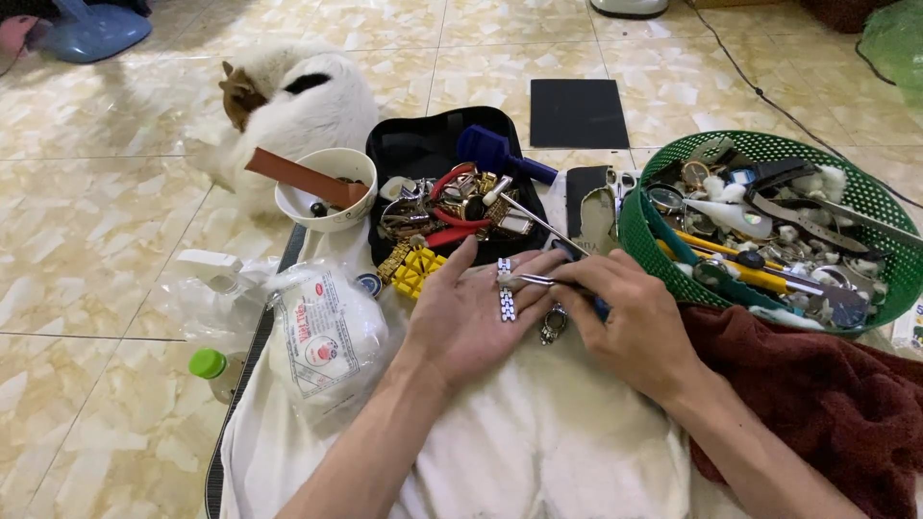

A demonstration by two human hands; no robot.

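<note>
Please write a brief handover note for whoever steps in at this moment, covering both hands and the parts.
Left hand: open, palm up, a metal watch-band piece lying across its fingers.
Right hand: pinching tweezers, tips at the band piece.
A small watch case lies on the white cloth between the hands.
Black tray of parts ahead; green basket of tools on the right.
Done and left: cannot tell.

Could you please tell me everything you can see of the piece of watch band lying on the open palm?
The watch band is a short strip of silvery metal links, shiny and ribbed crosswise. It lies flat along the left hand, running from the fingers down onto the upturned palm. Its upper end is met by the tip of the thin metal tool pinched in the right hand. Its lower end lies loose on the palm. Below it is white cloth.
</note>
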